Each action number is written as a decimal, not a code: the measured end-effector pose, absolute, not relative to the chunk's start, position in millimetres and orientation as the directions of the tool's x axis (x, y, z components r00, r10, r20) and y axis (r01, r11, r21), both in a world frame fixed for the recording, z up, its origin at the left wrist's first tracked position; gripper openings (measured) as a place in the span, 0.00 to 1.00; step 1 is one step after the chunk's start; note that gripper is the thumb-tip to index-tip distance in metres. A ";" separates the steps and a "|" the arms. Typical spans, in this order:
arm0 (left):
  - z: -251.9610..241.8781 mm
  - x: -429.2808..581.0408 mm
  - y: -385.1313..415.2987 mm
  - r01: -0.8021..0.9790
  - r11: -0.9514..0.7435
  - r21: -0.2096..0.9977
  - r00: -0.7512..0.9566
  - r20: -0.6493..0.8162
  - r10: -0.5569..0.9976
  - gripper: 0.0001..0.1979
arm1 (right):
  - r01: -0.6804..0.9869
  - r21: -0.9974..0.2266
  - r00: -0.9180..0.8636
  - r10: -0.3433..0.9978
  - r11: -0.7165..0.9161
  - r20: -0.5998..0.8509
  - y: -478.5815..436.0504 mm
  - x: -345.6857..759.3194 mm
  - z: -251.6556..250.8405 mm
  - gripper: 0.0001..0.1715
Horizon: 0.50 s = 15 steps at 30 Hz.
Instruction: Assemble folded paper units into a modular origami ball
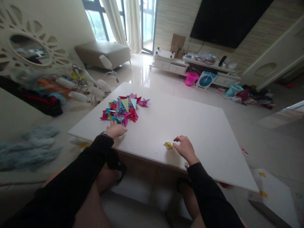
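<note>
A heap of folded paper pieces (123, 109) in pink, red, blue and green, origami-like, lies on the left part of the white table (190, 120). At its near edge is my left hand (116, 129), fingers stretched toward a blue piece and thumb apart; whether the fingertips touch it I cannot tell. A single yellow origami piece (168, 145) rests near the table's front edge. My right hand (184, 147) is just to its right, fingers apart, with the thumb tip beside or against the yellow paper.
A small dark-and-yellow object (186, 165) sits at the front edge by my right wrist. A lamp with several white shades (95, 90) stands close to the table's left side. On the floor at right is a white box (273, 193).
</note>
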<state>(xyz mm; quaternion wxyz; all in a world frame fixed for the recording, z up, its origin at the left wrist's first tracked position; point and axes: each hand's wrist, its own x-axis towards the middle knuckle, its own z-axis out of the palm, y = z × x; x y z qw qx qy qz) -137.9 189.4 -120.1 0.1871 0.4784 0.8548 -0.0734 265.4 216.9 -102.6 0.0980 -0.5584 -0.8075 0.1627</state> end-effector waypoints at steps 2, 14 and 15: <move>-117.9 -139.2 190.4 0.842 0.536 0.059 -0.482 -0.363 0.797 0.34 | 0.868 -0.378 -0.358 0.933 0.323 -0.023 216.5 266.1 -101.0 0.08; -103.6 -144.3 187.1 0.843 0.537 0.044 -0.497 -0.319 0.807 0.32 | 0.845 -0.418 -0.376 0.926 0.334 -0.019 213.9 264.5 -99.0 0.07; -102.9 -146.5 186.7 0.836 0.546 0.055 -0.508 -0.302 0.807 0.32 | 0.842 -0.420 -0.380 0.925 0.338 -0.018 213.4 264.5 -99.2 0.07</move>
